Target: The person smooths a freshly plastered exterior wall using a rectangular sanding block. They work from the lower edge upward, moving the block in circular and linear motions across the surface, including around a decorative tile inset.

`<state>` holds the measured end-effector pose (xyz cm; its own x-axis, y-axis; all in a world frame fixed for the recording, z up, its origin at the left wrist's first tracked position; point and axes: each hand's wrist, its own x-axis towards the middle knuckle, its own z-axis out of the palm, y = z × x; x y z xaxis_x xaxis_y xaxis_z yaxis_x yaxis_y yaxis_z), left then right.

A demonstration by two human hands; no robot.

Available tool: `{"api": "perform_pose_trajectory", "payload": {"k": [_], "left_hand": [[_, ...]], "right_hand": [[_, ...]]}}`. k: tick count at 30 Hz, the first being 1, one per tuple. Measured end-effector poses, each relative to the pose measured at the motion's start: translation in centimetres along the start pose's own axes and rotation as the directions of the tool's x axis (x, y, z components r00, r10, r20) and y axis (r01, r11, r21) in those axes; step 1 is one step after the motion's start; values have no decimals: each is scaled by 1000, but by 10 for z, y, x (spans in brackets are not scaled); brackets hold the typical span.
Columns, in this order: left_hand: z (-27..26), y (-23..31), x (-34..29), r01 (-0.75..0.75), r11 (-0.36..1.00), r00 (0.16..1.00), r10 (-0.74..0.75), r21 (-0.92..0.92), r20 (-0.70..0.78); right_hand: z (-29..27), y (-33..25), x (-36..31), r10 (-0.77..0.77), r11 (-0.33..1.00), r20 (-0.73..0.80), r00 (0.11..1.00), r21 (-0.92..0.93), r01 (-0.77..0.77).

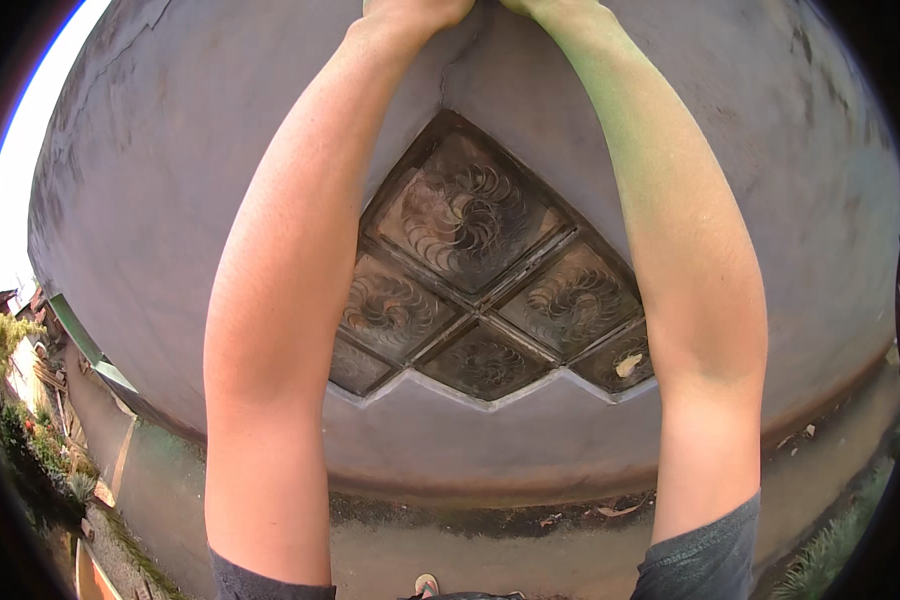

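A grey plastered wall [530,445] is faced, and both bare arms are stretched far out along it. The left hand [418,8] and the right hand [553,5] are cut by the far edge of the view, close together just beside the wall; the fingers are left out of sight, so whether they are clenched, released or closed on anything cannot be told.

Between the forearms, on the near side of the hands, a cluster of square decorative blocks [485,280] is set cornerwise into the wall. Each is moulded with a spiral of crescent ridges, and a dark, brownish, weathered sheen is shown on the faces. They are divided by raised dark strips, and a pale zigzag ledge [490,405] is formed along the near border. A yellowish scrap [628,365] is seen at the near right block. A thin crack [455,72] is traced from the far corner toward the hands.

Nearer, a paved path [530,555] is bordered by plants [75,485] on the left; a sandalled foot [426,583] is glimpsed.
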<state>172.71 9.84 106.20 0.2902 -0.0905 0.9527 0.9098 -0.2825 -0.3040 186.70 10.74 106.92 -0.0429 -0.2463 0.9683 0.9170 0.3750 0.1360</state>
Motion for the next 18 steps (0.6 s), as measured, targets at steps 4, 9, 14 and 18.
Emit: {"api": "perform_pose_trajectory", "payload": {"k": [4,9,14,18], "left_hand": [[4,28,-73,1,1000,1000,-1,-3,-6],[-13,106,-195,110,978,992,-97,-176,85],[-15,162,-280,154,973,958,-105,-173,267],[0,149,-260,31,991,999,-25,-133,46]], "right_hand": [[-17,0,-76,-37,998,43,998,51,35],[-76,-9,-204,38,988,176,984,142,-63],[-123,-7,-298,101,992,333,938,40,-121],[-113,9,-278,64,995,318,946,55,-86]]}}
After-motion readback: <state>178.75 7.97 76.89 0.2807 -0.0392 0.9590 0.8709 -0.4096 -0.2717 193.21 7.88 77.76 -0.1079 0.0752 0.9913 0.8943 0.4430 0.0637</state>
